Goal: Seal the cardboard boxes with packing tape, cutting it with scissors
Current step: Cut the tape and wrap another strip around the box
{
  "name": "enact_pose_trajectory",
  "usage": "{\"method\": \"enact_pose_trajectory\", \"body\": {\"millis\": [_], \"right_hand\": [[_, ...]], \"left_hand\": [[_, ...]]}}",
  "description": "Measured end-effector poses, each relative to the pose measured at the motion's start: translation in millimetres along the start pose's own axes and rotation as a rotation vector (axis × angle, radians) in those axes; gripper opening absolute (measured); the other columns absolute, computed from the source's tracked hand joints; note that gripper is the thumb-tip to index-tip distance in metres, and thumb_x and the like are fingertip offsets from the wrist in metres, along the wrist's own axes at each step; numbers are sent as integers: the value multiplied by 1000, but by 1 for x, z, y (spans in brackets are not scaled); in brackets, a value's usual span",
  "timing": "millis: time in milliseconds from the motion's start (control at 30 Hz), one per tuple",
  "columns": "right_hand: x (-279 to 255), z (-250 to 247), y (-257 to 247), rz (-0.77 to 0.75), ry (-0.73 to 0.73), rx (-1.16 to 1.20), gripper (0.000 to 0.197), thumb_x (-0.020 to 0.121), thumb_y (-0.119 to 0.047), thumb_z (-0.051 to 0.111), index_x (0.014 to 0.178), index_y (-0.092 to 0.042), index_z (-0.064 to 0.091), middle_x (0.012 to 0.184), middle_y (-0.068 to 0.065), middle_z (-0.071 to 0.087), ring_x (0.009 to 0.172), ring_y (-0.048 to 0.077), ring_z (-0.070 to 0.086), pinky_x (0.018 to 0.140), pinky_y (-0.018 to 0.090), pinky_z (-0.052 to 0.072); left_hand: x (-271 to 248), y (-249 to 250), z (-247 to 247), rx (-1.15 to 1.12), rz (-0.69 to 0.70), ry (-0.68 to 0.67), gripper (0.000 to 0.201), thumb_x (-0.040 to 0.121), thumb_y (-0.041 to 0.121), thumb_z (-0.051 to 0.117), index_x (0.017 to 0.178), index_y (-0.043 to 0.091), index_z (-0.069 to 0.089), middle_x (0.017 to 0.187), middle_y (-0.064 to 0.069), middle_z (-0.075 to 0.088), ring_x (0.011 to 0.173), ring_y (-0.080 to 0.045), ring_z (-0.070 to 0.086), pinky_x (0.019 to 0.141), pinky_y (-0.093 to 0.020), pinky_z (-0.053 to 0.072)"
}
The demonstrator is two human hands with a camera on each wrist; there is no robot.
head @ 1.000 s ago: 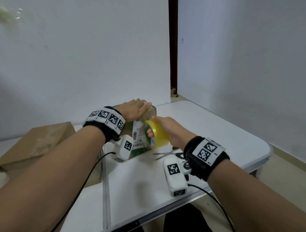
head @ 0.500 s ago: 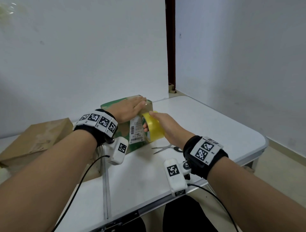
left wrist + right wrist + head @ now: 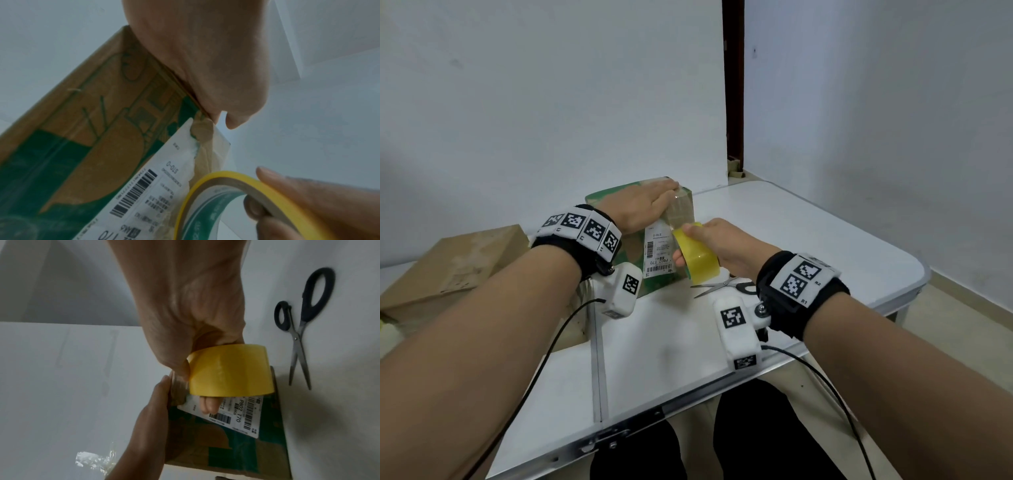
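Observation:
A green and brown cardboard box (image 3: 631, 253) with a white shipping label (image 3: 657, 251) stands on the white table (image 3: 808, 233). My left hand (image 3: 643, 204) lies flat on its top, fingers straight, pressing a strip of clear tape (image 3: 681, 210) over the near right edge. My right hand (image 3: 722, 240) grips the yellow tape roll (image 3: 697, 255) against the box's front face, fingers through its core (image 3: 252, 209). In the right wrist view the roll (image 3: 230, 369) covers the label's top. Scissors (image 3: 722, 286) with black handles lie on the table right of the box, blades apart (image 3: 299, 344).
A plain brown cardboard box (image 3: 452, 263) sits at the left end of the table. The table's near edge (image 3: 688, 401) and its centre seam (image 3: 597, 359) run in front of me. White walls stand behind, with a dark door gap (image 3: 732, 85).
My right hand has pulled the roll down the box's front face, drawing out more tape from the top edge. My left hand has stayed flat on the box's top.

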State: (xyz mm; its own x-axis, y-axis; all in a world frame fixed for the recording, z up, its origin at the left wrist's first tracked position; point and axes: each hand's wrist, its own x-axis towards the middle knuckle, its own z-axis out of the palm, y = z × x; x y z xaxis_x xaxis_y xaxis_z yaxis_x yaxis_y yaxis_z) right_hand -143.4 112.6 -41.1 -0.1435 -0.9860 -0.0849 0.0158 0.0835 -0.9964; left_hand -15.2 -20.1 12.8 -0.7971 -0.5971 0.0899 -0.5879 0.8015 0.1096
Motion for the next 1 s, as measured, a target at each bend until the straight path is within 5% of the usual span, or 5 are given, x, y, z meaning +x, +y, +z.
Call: {"method": "enact_pose_trajectory", "body": {"millis": [200,367,633,767,1000], "right_hand": [[0,0,16,189,-19,86,35,104,-28,42,95,1,60,75,11,73,64,17,71,62,29,60],[6,4,17,193,-3,138,34,104,-26,41,103,3,58,73,12,72,61,18,71,55,27,59],[16,-7,17,141,143,-399,62,99,-50,42,123,5,55,116,18,63,104,32,62,90,40,51],[15,-48,12,42,275,-823,27,99,-20,47,110,-2,64,110,10,68,104,26,62,91,33,47],[10,-76,30,166,-158,-1358,54,83,4,54,130,-22,55,129,6,48,117,25,52,86,27,41]], "left_hand": [[-3,5,1,-7,10,77,51,103,49,23,146,26,39,152,8,38,138,-15,37,112,-27,25],[-2,7,8,-50,33,267,28,100,48,38,96,26,56,83,13,58,83,-13,58,61,-22,36],[3,-2,17,88,53,284,44,91,56,48,128,32,49,119,8,61,103,-21,62,81,-44,53],[6,-7,21,107,70,291,48,91,53,52,132,30,47,127,9,57,109,-20,59,83,-45,52],[7,-6,20,87,49,288,52,92,53,52,139,31,45,140,12,50,119,-19,55,92,-42,49]]}}
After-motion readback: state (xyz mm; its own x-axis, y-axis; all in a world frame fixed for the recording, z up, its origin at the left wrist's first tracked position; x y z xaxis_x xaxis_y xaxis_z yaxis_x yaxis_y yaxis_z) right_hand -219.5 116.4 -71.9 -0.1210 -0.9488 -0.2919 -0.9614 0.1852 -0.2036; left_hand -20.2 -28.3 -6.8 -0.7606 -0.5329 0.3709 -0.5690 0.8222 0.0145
